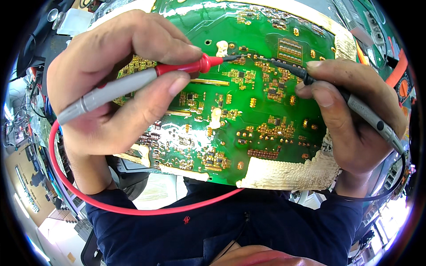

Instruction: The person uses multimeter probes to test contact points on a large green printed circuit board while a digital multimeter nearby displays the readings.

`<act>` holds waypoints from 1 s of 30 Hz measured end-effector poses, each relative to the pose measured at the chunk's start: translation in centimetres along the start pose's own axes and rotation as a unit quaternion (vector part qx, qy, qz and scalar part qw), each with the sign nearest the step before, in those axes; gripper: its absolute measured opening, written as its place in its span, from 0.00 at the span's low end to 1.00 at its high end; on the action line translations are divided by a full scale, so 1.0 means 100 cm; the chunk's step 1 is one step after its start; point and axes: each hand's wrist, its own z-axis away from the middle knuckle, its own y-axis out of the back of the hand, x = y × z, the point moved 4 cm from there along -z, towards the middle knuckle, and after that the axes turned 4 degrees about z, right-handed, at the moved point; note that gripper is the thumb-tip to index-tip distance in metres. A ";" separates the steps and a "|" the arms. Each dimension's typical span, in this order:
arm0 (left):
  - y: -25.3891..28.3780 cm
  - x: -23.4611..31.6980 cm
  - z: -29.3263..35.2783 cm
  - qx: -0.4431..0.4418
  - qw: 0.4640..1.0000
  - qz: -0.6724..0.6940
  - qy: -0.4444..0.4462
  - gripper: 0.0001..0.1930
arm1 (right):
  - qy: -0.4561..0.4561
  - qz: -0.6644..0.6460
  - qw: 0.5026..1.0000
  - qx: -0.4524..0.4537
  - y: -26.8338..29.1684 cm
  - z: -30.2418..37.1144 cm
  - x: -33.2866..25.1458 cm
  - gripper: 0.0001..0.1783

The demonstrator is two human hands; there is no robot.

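Note:
A large green circuit board [262, 111] with many small gold-coloured parts lies under both hands. My left hand [124, 80] is closed on a red and grey test probe [182, 67], whose dark tip points right and meets the board's upper middle, as far as I can see. In my right hand [350, 102], pinched between thumb and fingers, is a black and grey test probe [290, 68]. Its tip points left, close to a row of small parts near the other tip. Whether either tip truly touches metal is too small to tell.
Cream-coloured filler [288, 174] lines the board's edges. A red cable [111, 208] loops low across my front; a black cable [377, 197] runs at the right. A meter with a dial [403, 88] and orange casing sits at the far right. A clear box [75, 21] stands back left.

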 end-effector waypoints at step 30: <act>0.004 0.001 -0.004 0.112 0.992 0.058 -0.010 0.14 | 0.147 0.002 0.989 0.031 -0.003 -0.008 -0.003 0.13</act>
